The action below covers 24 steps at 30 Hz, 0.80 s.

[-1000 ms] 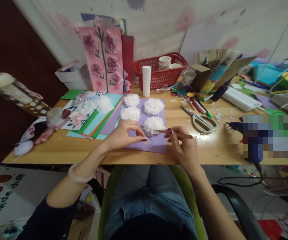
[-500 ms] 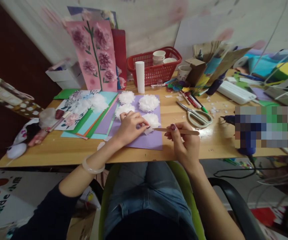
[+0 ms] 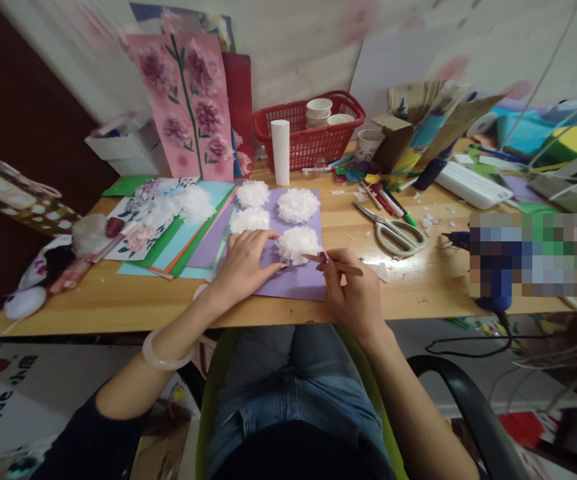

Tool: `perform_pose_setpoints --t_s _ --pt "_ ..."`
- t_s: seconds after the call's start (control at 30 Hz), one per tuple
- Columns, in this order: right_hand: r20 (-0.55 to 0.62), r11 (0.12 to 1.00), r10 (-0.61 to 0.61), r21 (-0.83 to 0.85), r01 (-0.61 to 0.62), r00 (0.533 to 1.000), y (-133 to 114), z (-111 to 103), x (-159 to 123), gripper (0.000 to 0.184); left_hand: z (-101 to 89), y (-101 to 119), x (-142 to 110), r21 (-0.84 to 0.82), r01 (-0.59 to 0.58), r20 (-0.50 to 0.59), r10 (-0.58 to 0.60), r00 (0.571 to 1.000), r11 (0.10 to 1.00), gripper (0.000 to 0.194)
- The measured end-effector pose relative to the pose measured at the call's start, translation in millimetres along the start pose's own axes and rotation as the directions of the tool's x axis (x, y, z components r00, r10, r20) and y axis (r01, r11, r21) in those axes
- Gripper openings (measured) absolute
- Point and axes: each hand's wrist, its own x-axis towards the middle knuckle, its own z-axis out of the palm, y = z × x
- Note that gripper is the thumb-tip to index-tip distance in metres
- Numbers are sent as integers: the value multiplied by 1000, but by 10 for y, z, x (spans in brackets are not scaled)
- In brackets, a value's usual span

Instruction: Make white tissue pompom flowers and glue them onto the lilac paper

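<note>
My left hand [image 3: 244, 261] lies on the purple paper [image 3: 288, 287], thumb and fingers apart, just left of a white ruffled tissue-paper flower [image 3: 297, 244]. Nothing shows between the fingers. Pinched in my right hand [image 3: 357, 288] is a flat wooden stick [image 3: 351, 269], whose tip meets the lower right edge of that flower. Behind it on the same sheet are another white flower [image 3: 298, 205] and two more at the left, the far one [image 3: 253, 194] and the near one [image 3: 249, 219], which is close to my left fingers.
Scissors [image 3: 399, 235] and markers [image 3: 388, 202] lie to the right. Farther right is a blue glue gun [image 3: 498, 283] with a cord, partly blurred. A white roll [image 3: 281, 153] stands before a red basket [image 3: 313, 143]. Coloured sheets [image 3: 168, 250] are stacked left; a pink flower picture [image 3: 185, 113] leans behind.
My left hand has drawn back left from the front flower and its fingers have spread. My right hand has moved left, bringing the stick's tip onto the flower's edge.
</note>
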Motion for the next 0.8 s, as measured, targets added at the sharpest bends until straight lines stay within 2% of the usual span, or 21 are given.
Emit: perform_pose_setpoints --t_s 0.1,0.2,0.33,0.53,0.6,0.8 --pt "25 997 -30 -68 32 999 -34 23 40 23 -1 -61 -90 83 75 101 -84 991 994 54" --pt "65 990 -46 -130 54 997 -68 46 87 24 -2 -66 -102 99 105 155 -119 981 990 53" --pt "39 996 -44 -80 47 998 -81 42 84 23 -13 -47 -75 104 100 162 -116 980 990 52" --pt "-142 996 56 75 -46 988 -93 -59 -36 18 33 -103 -73 112 67 158 -84 984 991 55" --pt "-172 992 78 107 -60 982 -97 -87 -55 18 45 -117 -77 108 60 160 -77 984 992 55" --pt "-110 994 64 95 -53 992 -75 -5 -30 21 40 -110 -80 96 51 163 -66 984 994 52"
